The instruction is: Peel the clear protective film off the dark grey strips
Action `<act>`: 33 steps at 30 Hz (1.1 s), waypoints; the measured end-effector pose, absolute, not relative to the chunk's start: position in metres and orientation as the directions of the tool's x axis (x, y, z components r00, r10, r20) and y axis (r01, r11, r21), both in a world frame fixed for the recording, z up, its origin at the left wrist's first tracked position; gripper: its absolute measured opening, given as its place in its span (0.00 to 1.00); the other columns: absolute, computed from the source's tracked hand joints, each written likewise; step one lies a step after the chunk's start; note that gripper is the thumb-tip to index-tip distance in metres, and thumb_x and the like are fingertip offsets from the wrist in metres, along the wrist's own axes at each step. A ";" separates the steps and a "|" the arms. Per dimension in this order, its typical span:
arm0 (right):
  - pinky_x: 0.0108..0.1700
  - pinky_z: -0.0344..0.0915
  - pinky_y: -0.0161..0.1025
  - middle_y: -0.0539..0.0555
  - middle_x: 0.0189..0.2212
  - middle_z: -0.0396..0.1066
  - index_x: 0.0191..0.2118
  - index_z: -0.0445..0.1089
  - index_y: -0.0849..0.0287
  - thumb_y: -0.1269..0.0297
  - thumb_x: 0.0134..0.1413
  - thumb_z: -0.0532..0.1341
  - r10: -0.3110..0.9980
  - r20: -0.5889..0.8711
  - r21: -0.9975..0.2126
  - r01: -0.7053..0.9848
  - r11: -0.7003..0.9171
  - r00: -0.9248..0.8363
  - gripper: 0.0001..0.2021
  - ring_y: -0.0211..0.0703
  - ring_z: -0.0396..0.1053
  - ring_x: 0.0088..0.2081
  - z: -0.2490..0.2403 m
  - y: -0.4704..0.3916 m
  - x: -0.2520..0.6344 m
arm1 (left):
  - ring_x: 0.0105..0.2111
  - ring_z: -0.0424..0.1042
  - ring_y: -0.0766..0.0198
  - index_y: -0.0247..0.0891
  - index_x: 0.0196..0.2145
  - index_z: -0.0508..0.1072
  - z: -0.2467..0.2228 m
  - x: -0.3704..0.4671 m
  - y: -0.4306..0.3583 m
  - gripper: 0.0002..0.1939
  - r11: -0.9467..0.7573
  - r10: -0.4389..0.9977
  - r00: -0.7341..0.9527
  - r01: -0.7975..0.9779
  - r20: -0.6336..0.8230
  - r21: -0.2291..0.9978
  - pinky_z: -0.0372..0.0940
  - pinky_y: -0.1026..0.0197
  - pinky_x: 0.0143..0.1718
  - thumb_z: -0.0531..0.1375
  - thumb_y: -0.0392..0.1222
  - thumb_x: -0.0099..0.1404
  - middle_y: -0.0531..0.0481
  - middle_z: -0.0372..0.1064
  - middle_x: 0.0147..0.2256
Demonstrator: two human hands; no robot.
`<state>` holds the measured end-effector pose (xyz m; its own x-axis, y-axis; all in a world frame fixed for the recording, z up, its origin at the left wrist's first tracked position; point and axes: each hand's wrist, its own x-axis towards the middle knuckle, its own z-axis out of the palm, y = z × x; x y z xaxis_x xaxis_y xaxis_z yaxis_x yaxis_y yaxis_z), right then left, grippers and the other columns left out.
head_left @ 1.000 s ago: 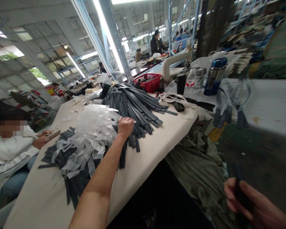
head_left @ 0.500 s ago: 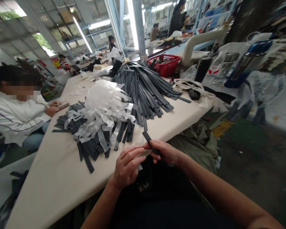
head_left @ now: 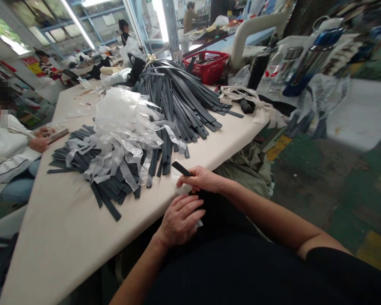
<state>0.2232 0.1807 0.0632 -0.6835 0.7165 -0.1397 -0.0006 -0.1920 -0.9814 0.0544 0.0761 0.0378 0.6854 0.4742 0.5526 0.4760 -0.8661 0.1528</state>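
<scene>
Beyond the left edge of the worktop (head_left: 66, 237), a co-worker (head_left: 9, 165) in a pale top had both hands by a narrow flat piece (head_left: 59, 135). Inward from that edge lay loose dark strips (head_left: 109, 201), topped by a tuft of translucent film (head_left: 117, 110), perhaps laid there for easy reach. Toward the far edge, a dark bundle (head_left: 184, 101) was gathered at its back end, presumably to keep the lengths together, its free ends fanned toward the near edge.

At that near edge, the left hand (head_left: 181, 218) was curled, fingers close together; a bit of white showed below, but whether they gripped it I could not tell. Just above, the right hand (head_left: 200, 180) had its fingers clamped on a single strip (head_left: 180, 167), probably gripped well back so that its end was free. That strip was matte, flat and near black, with a squared tip; its rear was hidden. A white film piece (head_left: 183, 189) showed beneath the right fingers. Farther right, a red basket (head_left: 209, 70) stood by the far edge.
</scene>
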 end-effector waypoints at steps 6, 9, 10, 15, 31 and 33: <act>0.21 0.60 0.30 0.45 0.20 0.68 0.33 0.76 0.64 0.51 0.50 0.66 0.851 -0.057 -0.992 -0.068 -0.108 -0.523 0.18 0.26 0.54 0.16 0.067 0.188 0.253 | 0.56 0.68 0.54 0.42 0.54 0.70 0.023 0.059 0.069 0.20 -0.613 0.735 0.155 0.568 0.660 0.549 0.64 0.47 0.57 0.53 0.31 0.66 0.42 0.70 0.55; 0.21 0.60 0.30 0.47 0.23 0.70 0.34 0.77 0.65 0.49 0.52 0.64 0.852 0.004 -0.997 -0.068 -0.037 -0.524 0.19 0.26 0.55 0.16 0.071 0.187 0.265 | 0.51 0.72 0.54 0.41 0.51 0.72 0.025 0.064 0.076 0.15 -0.260 0.930 -0.151 0.379 0.336 0.888 0.66 0.50 0.54 0.54 0.41 0.70 0.43 0.73 0.51; 0.20 0.59 0.29 0.48 0.24 0.71 0.35 0.77 0.65 0.49 0.53 0.64 0.840 0.028 -0.998 -0.060 -0.005 -0.541 0.20 0.26 0.57 0.16 0.072 0.186 0.267 | 0.50 0.73 0.54 0.40 0.52 0.72 0.027 0.068 0.081 0.16 -0.161 0.965 -0.152 0.300 0.213 0.940 0.67 0.50 0.53 0.56 0.45 0.69 0.43 0.74 0.51; 0.18 0.56 0.27 0.47 0.22 0.69 0.37 0.76 0.66 0.51 0.58 0.61 0.780 0.084 -0.996 -0.024 0.088 -0.620 0.19 0.28 0.61 0.17 0.071 0.183 0.271 | 0.47 0.75 0.54 0.39 0.48 0.77 0.036 0.091 0.105 0.19 0.054 0.996 0.063 0.068 -0.059 0.996 0.67 0.54 0.53 0.65 0.49 0.61 0.45 0.78 0.46; 0.20 0.58 0.29 0.46 0.19 0.67 0.37 0.77 0.66 0.53 0.58 0.59 0.861 0.153 -0.984 0.006 0.178 -0.484 0.19 0.30 0.60 0.17 0.052 0.198 0.291 | 0.32 0.78 0.62 0.38 0.43 0.78 0.013 0.106 0.090 0.20 0.287 0.947 -0.083 -0.224 -0.311 0.931 0.69 0.58 0.43 0.68 0.51 0.56 0.49 0.80 0.31; 0.20 0.57 0.29 0.45 0.18 0.65 0.37 0.77 0.66 0.53 0.58 0.59 0.861 0.148 -0.984 0.013 0.177 -0.487 0.18 0.30 0.60 0.17 0.051 0.197 0.292 | 0.34 0.79 0.60 0.38 0.46 0.77 0.013 0.105 0.088 0.21 0.305 0.947 -0.056 -0.149 -0.316 0.941 0.70 0.58 0.43 0.67 0.50 0.58 0.48 0.81 0.34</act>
